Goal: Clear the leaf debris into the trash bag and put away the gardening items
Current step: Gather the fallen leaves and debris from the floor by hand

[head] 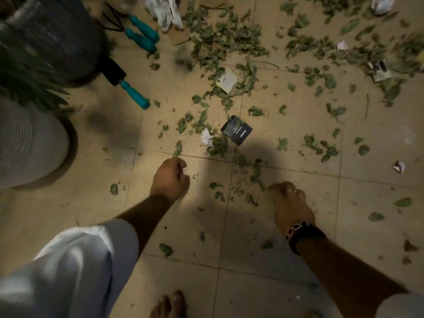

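Pots stand at the far left: a pale ribbed round pot (27, 143) near the bottom, and above it a dark ribbed round pot (57, 35) with long green blades spilling over its side. Just right of the dark pot lie three teal-handled garden hand tools (140, 35) on the beige tiled floor (286, 283), one of them lower, beside the pot's base. The left hand (169, 180), arm in a pushed-up white sleeve (75, 267), is low over the floor with fingers curled under; whether its grip holds a leaf cannot be told, though one leaf lies right at its knuckles. Scattered dry green leaves (220, 40) cover the tiles from the middle to the right, thickest at the top. Among them sit a small black printed carton (237, 131) and a cream paper card (226, 80). The right hand (290, 200), ring and dark wristband on, reaches down with fingers bent onto the leaf bits; its grip is likewise unclear.
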Available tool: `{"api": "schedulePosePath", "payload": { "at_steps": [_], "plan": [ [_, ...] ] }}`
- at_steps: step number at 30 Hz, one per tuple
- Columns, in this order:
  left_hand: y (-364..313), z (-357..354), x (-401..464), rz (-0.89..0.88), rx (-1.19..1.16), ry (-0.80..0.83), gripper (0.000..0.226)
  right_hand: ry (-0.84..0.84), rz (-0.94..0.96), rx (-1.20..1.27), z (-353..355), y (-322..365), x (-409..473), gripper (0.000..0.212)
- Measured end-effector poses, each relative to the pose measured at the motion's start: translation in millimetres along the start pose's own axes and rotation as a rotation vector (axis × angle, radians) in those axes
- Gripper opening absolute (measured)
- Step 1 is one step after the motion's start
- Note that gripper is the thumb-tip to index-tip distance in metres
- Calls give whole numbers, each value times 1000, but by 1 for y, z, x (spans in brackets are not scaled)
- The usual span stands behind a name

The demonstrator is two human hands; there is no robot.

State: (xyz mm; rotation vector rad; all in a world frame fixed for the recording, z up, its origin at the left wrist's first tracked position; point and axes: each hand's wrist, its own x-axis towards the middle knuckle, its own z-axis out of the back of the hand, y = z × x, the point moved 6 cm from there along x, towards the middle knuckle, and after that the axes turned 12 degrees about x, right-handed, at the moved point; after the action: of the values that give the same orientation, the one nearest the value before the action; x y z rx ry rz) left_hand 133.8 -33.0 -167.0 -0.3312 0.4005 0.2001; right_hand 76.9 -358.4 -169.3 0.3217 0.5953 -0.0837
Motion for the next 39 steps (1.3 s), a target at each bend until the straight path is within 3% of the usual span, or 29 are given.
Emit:
{"api": "schedulePosePath", "payload": {
  "at_steps": [3,6,9,11,13,16,18,20,23,25,27,30,33,36,39],
  "plan": [
    [-42,17,45,-140,-22,-102,13,-27,62,116,13,7,11,59],
    [-76,30,92,-168,102,-197,46,-116,124,225,37,16,34,63],
    [-83,15,118,-35,291,-40,84,-249,213,214,68,47,69,59],
    [-79,-9,119,-54,358,100,94,-334,239,174,85,76,100,54],
    [-75,-23,108,-140,468,25,84,-271,255,97,83,102,134,58],
    [-78,-24,78,-329,583,-188,44,114,201,-35,52,126,167,74],
    [-78,-33,67,-453,590,-91,27,206,191,-187,31,136,169,78],
    [-72,-32,73,-504,579,-66,24,149,214,-330,17,138,158,78],
    [-69,-18,82,-494,510,-48,18,-83,392,-487,20,141,131,42],
    [-71,0,92,-485,455,-96,22,-79,501,-451,32,141,127,35],
    [-73,18,109,-419,391,-119,30,-16,524,-440,49,139,134,45],
    [-76,25,132,-351,405,-30,37,-281,568,-361,100,145,144,48],
    [-87,29,149,-374,458,10,41,-395,371,-179,135,132,170,55],
    [-99,33,173,-396,577,28,59,-262,260,-67,126,119,201,44],
    [-98,16,185,-353,630,196,81,-127,379,-118,81,116,190,22]
  ]
}}
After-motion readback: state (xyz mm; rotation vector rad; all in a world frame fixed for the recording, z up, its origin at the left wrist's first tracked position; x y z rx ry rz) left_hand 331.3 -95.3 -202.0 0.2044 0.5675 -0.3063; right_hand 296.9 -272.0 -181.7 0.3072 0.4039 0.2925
